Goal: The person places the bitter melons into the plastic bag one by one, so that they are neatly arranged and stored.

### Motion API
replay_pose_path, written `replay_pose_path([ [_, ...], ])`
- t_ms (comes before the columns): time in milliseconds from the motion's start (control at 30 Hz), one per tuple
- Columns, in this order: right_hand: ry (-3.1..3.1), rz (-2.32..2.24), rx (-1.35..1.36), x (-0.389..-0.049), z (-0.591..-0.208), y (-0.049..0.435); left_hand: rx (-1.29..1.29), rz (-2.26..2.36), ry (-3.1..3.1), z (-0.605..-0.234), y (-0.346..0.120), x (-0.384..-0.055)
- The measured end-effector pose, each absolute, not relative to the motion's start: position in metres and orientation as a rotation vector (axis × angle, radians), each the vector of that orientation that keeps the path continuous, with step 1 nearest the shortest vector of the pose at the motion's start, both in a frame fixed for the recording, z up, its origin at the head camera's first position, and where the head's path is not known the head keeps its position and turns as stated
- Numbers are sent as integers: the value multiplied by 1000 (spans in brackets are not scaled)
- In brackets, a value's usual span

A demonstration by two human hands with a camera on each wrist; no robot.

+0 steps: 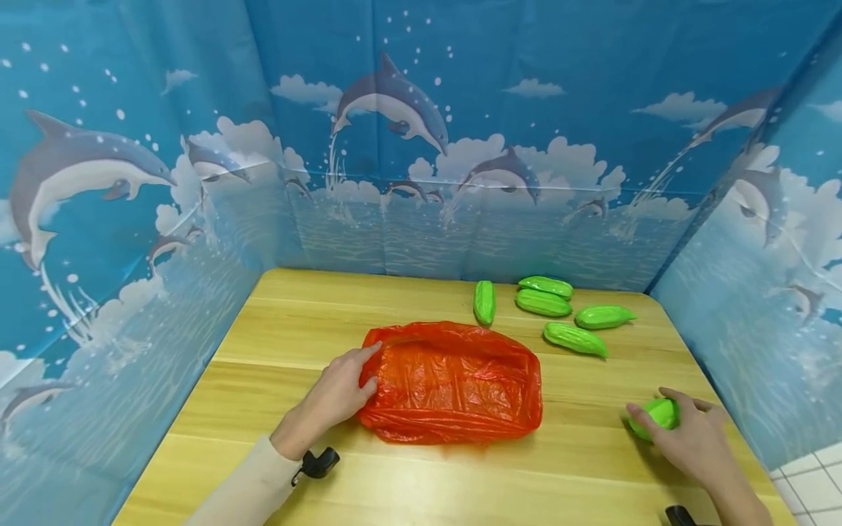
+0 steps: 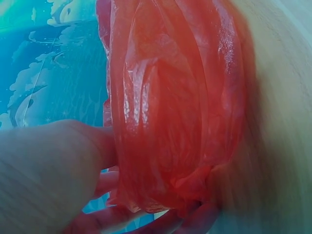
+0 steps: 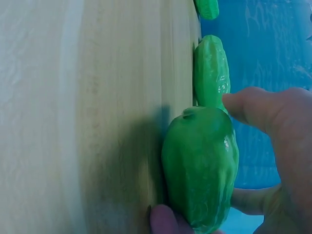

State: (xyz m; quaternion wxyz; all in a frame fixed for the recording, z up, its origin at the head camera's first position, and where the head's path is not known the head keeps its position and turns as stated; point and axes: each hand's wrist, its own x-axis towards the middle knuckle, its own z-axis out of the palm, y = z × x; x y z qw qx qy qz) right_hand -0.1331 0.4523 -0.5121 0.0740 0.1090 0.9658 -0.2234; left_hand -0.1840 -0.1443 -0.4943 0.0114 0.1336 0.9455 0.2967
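A red plastic bag (image 1: 454, 380) lies spread wide on the table, its mouth facing up. At its left side my left hand (image 1: 338, 387) holds the rim; in the left wrist view the fingertips (image 2: 197, 219) go partly behind the red film. Far to the right, my right hand (image 1: 691, 438) curls round a glossy green bitter melon (image 1: 661, 416), low over the table. Close up, this bitter melon (image 3: 200, 165) sits between the fingers, with one fingertip (image 3: 234, 103) raised beside its top. Whether it touches the table is not clear.
Several more green bitter melons (image 1: 542, 302) lie behind and right of the bag, one standing apart lengthwise (image 1: 484, 302). The wooden table (image 1: 276, 307) is bordered at the back and sides by a blue dolphin curtain (image 1: 460, 226). White tiles (image 1: 812, 482) show at lower right.
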Motion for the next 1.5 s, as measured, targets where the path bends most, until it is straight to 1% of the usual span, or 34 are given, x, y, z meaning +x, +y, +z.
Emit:
replay_pose_path([
  [233, 2896, -717, 282, -132, -511, 450, 438, 932, 2936, -496, -141, -185],
  [567, 3017, -769, 257, -124, -525, 443, 470, 922, 2920, -504, -136, -177],
  [833, 3032, -783, 271, -123, -518, 433, 484, 934, 2914, -506, -131, -175],
  [1233, 3105, -932, 33, -134, -495, 396, 466, 860, 2948, -495, -135, -185],
  [1500, 3103, -1045, -126, -145, -480, 367, 446, 819, 2950, -494, -142, -186],
])
